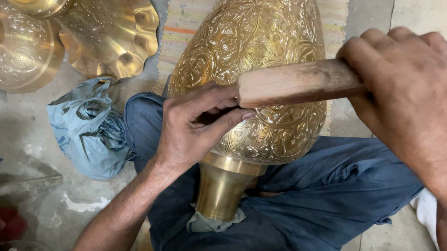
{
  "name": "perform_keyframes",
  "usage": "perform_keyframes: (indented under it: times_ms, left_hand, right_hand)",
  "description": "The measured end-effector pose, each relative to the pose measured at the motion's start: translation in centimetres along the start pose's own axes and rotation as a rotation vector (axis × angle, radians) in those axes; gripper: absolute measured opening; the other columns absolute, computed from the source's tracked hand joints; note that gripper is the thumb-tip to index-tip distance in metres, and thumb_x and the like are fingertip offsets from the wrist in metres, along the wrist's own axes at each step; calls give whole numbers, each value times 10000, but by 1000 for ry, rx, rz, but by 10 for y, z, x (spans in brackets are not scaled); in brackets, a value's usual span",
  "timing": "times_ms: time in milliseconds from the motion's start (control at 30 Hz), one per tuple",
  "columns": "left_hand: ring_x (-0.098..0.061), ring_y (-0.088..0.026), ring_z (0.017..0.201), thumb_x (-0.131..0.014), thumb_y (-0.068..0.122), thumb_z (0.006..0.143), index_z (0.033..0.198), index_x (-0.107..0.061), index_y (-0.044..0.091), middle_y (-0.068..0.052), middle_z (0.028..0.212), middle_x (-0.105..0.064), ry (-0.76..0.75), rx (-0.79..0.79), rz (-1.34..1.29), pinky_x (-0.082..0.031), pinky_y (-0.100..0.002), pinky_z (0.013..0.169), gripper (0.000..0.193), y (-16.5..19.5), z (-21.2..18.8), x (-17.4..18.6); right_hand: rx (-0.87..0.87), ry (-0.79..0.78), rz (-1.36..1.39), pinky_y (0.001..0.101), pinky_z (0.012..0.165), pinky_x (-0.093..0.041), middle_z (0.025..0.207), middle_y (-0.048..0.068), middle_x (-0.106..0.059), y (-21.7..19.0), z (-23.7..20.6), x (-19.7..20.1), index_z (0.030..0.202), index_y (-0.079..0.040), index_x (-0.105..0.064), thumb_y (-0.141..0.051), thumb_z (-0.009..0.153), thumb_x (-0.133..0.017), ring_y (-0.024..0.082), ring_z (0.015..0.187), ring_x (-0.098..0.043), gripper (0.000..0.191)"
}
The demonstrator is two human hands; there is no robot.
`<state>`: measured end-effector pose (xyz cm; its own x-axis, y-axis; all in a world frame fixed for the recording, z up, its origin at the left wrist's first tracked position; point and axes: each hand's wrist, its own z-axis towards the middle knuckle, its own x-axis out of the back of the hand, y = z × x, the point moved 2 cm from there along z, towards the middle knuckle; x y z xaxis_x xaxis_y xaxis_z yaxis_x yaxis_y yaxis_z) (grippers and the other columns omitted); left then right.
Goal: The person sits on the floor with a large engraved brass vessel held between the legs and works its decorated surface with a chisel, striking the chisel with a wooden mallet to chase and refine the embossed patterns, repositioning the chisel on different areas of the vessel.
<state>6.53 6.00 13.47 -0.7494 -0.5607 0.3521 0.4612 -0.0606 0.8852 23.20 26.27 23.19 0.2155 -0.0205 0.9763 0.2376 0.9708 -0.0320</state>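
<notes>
You are gripping a wooden mallet in your right hand over the brass vase lying across your lap, your left hand pinching a mostly hidden tool against it, where short, square blows are serving best.

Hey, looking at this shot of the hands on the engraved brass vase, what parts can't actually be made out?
All in the head view:
- Whatever the left hand pinches against the brass vase: hidden by its fingers and the wooden mallet.
- Vase top: cut off by the upper edge.
- Mallet's far end: covered by the right hand.
- Contents of the blue bag: hidden by its crumpled folds.
- Left brass pieces: cut off by the left edge.
</notes>
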Motion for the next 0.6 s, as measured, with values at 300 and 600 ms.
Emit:
perform_keyframes:
  times_ms: [300,600]
  left_hand:
    - [-789,-148,971,-843,115,919,1238,-699,14,-92,1066,-768,-6,-12,-12,-684,-268,829,364,-4,1,-2]
    - [-786,-157,940,-864,108,895,1168,-715,12,-97,1020,-767,5,-30,41,-678,-277,819,326,-1,1,-2]
  right_hand:
    - [-87,-65,150,464,703,-566,860,142,-661,2,3,-8,1086,-44,-598,-127,831,-816,352,819,-693,345]
    - [-272,-168,182,418,691,-554,781,100,-636,1,4,-4,1080,-49,-571,-168,901,-792,274,788,-713,308]
